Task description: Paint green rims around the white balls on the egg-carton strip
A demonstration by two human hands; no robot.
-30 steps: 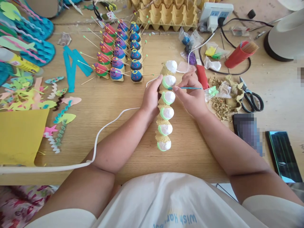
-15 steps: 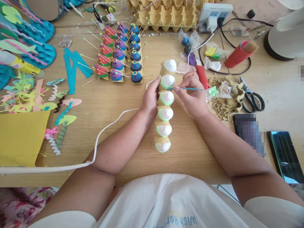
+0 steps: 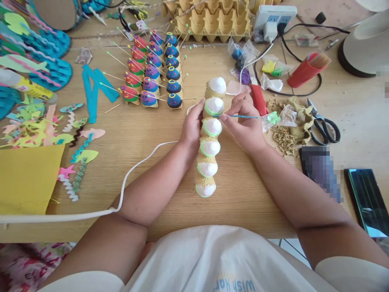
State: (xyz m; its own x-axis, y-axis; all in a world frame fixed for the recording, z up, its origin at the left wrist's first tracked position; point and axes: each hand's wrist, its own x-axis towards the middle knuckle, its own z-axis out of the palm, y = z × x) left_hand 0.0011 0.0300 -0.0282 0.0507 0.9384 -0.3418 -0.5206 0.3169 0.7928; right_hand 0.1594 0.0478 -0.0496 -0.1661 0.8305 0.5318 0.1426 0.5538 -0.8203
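You have tipped the bumpy strip (image 3: 209,138), left of the scissors (image 3: 319,119), so its green rims (image 3: 209,155) face you more, which seems to help the blue stick (image 3: 240,116) reach one bump (image 3: 214,106), as your left hand (image 3: 192,123) curls round the strip and your right hand (image 3: 245,121) pinches the stick.

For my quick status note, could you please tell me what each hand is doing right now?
Left hand: closed, holding the carton strip by its side.
Right hand: closed, holding the blue stick.
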